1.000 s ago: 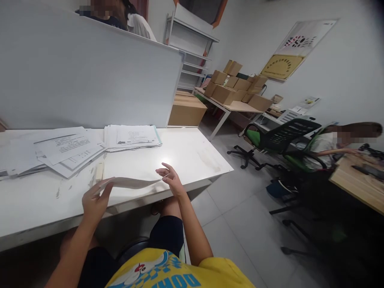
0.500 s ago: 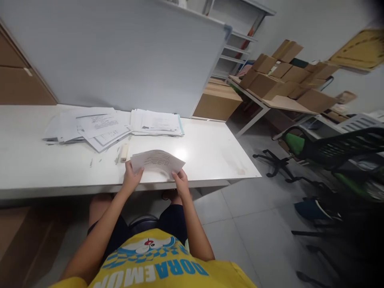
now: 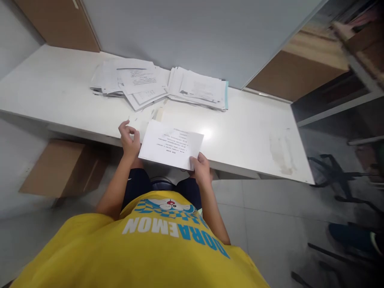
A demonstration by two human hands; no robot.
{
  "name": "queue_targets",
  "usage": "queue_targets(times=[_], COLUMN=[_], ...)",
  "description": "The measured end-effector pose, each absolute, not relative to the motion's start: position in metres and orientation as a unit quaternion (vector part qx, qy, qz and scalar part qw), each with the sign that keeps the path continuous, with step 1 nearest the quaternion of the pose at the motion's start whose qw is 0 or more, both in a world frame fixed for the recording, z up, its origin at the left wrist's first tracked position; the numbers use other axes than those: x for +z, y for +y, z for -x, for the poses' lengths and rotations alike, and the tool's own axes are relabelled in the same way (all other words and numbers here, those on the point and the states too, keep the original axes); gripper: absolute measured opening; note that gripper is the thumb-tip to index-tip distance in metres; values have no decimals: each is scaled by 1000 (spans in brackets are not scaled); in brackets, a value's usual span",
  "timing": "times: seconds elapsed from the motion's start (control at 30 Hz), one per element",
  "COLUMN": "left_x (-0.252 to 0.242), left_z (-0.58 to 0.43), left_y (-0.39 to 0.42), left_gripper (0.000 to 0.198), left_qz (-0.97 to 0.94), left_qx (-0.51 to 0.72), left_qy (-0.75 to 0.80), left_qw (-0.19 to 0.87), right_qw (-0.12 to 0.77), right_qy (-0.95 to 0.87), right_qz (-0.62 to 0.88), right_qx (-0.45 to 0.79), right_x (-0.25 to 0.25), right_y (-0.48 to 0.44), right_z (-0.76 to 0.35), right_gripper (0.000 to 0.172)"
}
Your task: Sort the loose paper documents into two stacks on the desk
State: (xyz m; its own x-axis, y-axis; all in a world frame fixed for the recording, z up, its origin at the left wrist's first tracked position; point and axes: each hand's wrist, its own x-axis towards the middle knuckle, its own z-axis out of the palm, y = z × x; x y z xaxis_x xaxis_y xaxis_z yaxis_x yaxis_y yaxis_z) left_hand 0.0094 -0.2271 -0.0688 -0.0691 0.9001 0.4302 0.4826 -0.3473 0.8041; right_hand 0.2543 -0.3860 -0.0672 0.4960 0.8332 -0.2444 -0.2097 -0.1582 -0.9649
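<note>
A printed sheet of white paper is held over the front edge of the table. My right hand pinches its lower right corner, thumb on top. To the left of the sheet, apart from it, is my left hand, with its fingers loosely bent and nothing visible in them. Just behind the sheet lies a small cream-coloured block, partly covered by the paper. Farther back are a loose, fanned-out heap of papers and a neater stack of papers with a light blue edge.
The white table runs across the view, with a grey-white panel standing along its back. Small scraps lie near the cream block. A cardboard box is under the table at left, another box behind it at right. Chair legs stand at far right.
My left hand has let go of the paper and moved left. The sheet, bent between both hands before, now lies flatter in my right hand. The view has turned left and downward.
</note>
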Motion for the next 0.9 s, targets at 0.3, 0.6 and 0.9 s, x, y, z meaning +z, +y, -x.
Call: queue_targets(times=[0.3, 0.6, 0.9], left_x=[-61, -63, -63], left_z=[-23, -29, -30], left_y=[-171, -177, -177], left_gripper=[39, 54, 53], left_qz=[-829, -920, -914], left_qx=[327, 184, 177], left_qy=[427, 318, 337], left_qw=[154, 138, 139], right_qw=[546, 539, 541], right_qy=[-246, -282, -239], right_qz=[673, 674, 683], right_qx=[433, 420, 429], right_x=[-74, -78, -80], right_y=[-357, -358, -352], right_z=[-268, -282, -283], right_gripper=[33, 38, 40])
